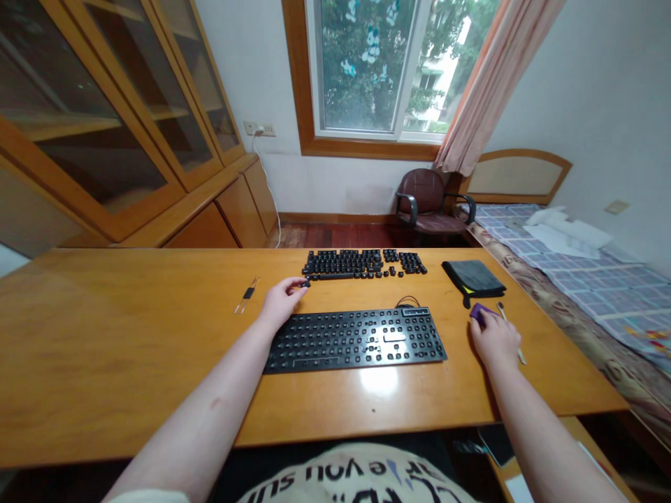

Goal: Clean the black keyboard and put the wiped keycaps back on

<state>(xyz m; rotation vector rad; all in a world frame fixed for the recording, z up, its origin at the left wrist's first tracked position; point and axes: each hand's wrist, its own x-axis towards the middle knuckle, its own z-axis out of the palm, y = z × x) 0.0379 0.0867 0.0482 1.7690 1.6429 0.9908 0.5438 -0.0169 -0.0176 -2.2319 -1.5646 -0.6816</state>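
Observation:
A black keyboard (335, 340) lies on the desk in front of me, its keycaps off and the switches bare. Behind it, loose black keycaps (343, 263) are set out in keyboard order. My left hand (282, 302) pinches a small black keycap (306, 283) at the lower left of these rows. On the right side of the desk, my right hand (495, 340) has its fingers closed on a small purple thing (479, 312); whether it is a cloth or a sponge I cannot make out. A thin brush (502, 311) lies beside that hand, partly hidden under it.
A keycap puller with wire loops (249, 292) lies at the left. A folded dark grey cloth (474, 278) is at the right rear of the desk (131, 349). The keyboard's cable (407, 300) curls behind it. An open drawer (518, 454) sits below the right front edge.

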